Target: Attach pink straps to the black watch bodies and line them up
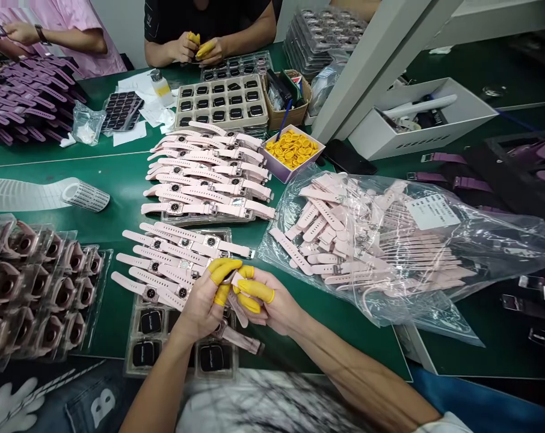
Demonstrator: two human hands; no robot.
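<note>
My left hand, yellow cots on its fingertips, pinches a small watch case, mostly covered by the fingers. Close against it, my right hand, also in yellow finger cots, grips a pale pink watch strap. Whether strap and case are joined cannot be made out. Beneath the hands is a tray with black-faced watch cases in its pockets. Pink-strapped watches lie in rows across its far part. Beyond them, another stack of pink-strapped watches covers a tray.
To the right lies a clear bag of pink straps. A box of yellow finger cots stands farther back. Trays of watches are stacked at left, near a label roll. A co-worker's hands work across the table.
</note>
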